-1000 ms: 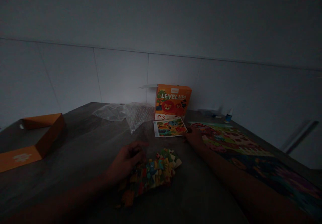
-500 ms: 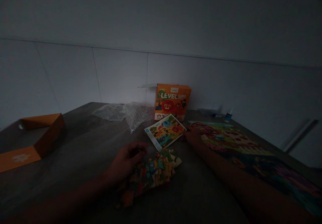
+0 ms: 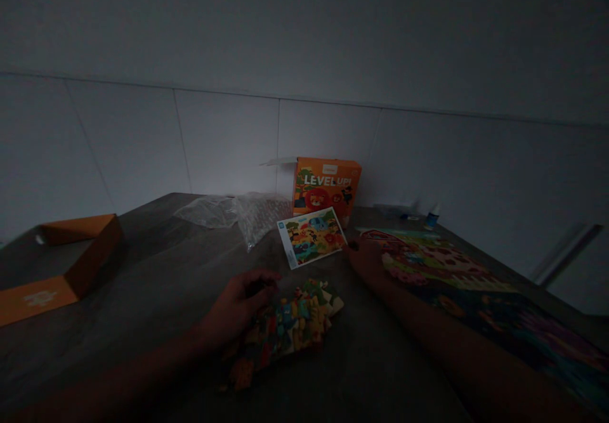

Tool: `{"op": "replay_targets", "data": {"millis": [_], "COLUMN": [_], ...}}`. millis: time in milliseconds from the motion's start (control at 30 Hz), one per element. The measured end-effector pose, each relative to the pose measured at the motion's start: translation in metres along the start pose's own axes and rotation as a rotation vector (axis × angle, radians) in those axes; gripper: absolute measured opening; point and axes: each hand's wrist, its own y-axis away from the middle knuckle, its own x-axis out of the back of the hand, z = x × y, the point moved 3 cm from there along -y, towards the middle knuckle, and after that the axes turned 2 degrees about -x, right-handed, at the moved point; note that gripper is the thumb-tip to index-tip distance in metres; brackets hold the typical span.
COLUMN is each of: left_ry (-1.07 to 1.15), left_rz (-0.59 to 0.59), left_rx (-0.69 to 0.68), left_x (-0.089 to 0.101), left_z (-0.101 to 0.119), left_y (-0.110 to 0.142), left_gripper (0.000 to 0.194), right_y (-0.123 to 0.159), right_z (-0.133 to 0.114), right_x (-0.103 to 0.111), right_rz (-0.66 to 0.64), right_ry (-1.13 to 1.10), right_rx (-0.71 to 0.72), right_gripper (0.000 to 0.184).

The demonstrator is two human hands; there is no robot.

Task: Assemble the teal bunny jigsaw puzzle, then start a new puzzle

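My right hand (image 3: 365,259) pinches the right edge of a picture card (image 3: 314,238), a colourful sheet with animals on a white border. The card is tilted up in front of the orange box marked "LEVEL UP!" (image 3: 328,185), overlapping its lower part. My left hand (image 3: 245,299) rests beside a pile of jigsaw pieces (image 3: 290,325) in the middle of the table. Its fingers are loosely curved, the thumb apart from them, and nothing shows between them. Some pieces lie behind that hand.
An orange box lid or frame (image 3: 71,277) lies at the left. Clear plastic bags (image 3: 259,217) are crumpled by the wall. On the right spreads a puzzle picture (image 3: 442,264), with a small blue bottle (image 3: 432,219) behind it. The light is dim.
My right hand has turned the card so it sits straighter and nearer the box, its lower corner lifted away from the pieces. The left hand has barely moved.
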Motion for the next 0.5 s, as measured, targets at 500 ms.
{"op": "replay_targets", "data": {"millis": [500], "left_ry": [-0.001], "left_rz": [-0.021], "left_rx": [-0.010], "left_x": [0.000], "left_z": [-0.006], "left_y": [-0.002], "left_gripper": [0.033], "right_y": [0.008], "right_z": [-0.020], "right_x": [0.011], "right_rz": [0.026], "right_ry": [-0.274], "right_rx": [0.184], "right_gripper": [0.023]}}
